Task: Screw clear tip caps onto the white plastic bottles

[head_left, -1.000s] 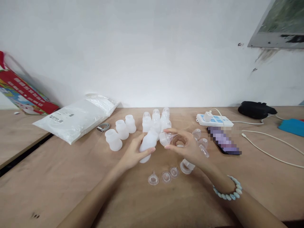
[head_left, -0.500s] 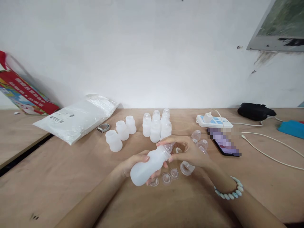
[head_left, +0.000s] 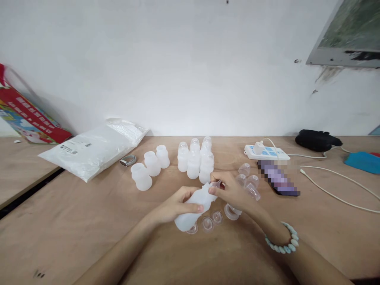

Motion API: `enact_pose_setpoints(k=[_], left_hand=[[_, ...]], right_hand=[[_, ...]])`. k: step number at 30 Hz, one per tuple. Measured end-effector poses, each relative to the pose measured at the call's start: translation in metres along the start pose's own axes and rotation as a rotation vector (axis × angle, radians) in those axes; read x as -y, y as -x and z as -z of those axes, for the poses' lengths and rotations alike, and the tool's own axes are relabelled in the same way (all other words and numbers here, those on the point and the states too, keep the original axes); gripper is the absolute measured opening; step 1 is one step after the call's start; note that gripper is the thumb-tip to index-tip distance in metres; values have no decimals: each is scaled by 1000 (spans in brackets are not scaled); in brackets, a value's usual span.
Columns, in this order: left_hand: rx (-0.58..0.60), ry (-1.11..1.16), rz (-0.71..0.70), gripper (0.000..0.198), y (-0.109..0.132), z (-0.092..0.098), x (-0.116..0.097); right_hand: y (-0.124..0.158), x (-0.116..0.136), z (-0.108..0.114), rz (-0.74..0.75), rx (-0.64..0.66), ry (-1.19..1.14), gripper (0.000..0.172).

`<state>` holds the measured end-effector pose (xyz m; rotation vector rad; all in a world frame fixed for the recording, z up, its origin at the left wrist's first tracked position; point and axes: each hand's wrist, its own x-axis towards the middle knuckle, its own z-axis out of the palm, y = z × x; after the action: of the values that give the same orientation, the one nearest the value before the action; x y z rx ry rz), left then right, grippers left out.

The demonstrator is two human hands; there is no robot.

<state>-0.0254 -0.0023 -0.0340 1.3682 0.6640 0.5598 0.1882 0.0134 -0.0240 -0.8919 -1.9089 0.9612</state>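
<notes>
My left hand is wrapped round a white translucent bottle, tilted with its neck up and to the right. At that neck, my right hand pinches a clear teat and ring against the bottle's mouth. Under the bottle lie three loose clear teats and a clear ring on the wooden table. Just behind my hands stands a cluster of several capped bottles. Three open white bottles stand to the left of them.
Clear caps lie right of my hand, beside a phone and a power strip with cables. A white plastic bag, a small metal object and a red bag sit at left; black and blue items far right.
The left hand lifted the bottle from the cluster and drew it toward me. The right hand brought the teat onto its neck. The bottle now sits lower and closer to the table.
</notes>
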Motion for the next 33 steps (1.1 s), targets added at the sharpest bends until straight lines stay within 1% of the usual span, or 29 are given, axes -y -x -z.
enact_pose_setpoints(k=[2,4,6,7,8,11,13,14,15,16,17,19,20,21,22,23,24,25,26,28,30,31,32,33], left_hand=[[1,2,19,40,-2,0,1],[-15,30,31,41,-3,3,3],[-30,67,28,42,-3,5,4],[-41,90,24,43,-3,7,3],[-50,115,16,44,-3,8,3],[-71,187,-41,51,-1,11,0],[-72,215,-74,54,-1,11,-1],[-63,220,-81,54,0,11,-1],[-51,226,-81,54,0,11,-1],[-34,236,-76,53,0,10,-1],[-13,246,-66,53,0,9,0],[39,273,-28,52,0,6,0],[69,288,-4,51,0,5,0],[100,298,19,51,1,3,0],[127,292,37,51,1,0,-1],[141,260,43,50,1,-2,-3],[131,192,30,48,1,-4,-4],[95,82,1,44,2,-7,-5],[35,-65,-37,41,2,-10,-7],[-135,-414,-107,38,1,-15,-8],[-299,-713,-140,44,1,-18,-8],[-351,-802,-138,46,0,-19,-8],[-379,-829,-136,46,0,-19,-8],[-378,-791,-136,44,0,-19,-8]], right_hand=[[-1,-1,3,27,-4,-86,59],[-1,0,7,26,15,-238,61],[-1,3,12,-7,53,-373,67],[0,3,14,-34,57,-406,68],[0,3,16,-65,38,-412,67],[-1,0,19,-130,-131,-362,55],[-3,-1,20,-130,-214,-361,48],[-3,-1,20,-118,-219,-377,42],[-4,0,19,-98,-192,-399,33],[-4,1,19,-73,-133,-429,28],[-4,3,18,-42,-50,-460,33],[-3,8,16,13,133,-498,57],[-2,10,14,33,196,-499,63],[-2,11,12,44,227,-478,63],[-1,12,9,49,230,-432,59],[0,11,6,44,210,-373,49],[0,9,2,28,175,-309,35],[0,6,-2,2,124,-242,22],[-1,1,-7,-35,60,-178,20],[-2,-9,-16,-121,-65,-82,36],[-3,-16,-21,-169,-145,-29,45],[-3,-17,-21,-175,-160,-28,46],[-4,-17,-20,-176,-153,-48,47],[-4,-15,-17,-171,-122,-87,47]])
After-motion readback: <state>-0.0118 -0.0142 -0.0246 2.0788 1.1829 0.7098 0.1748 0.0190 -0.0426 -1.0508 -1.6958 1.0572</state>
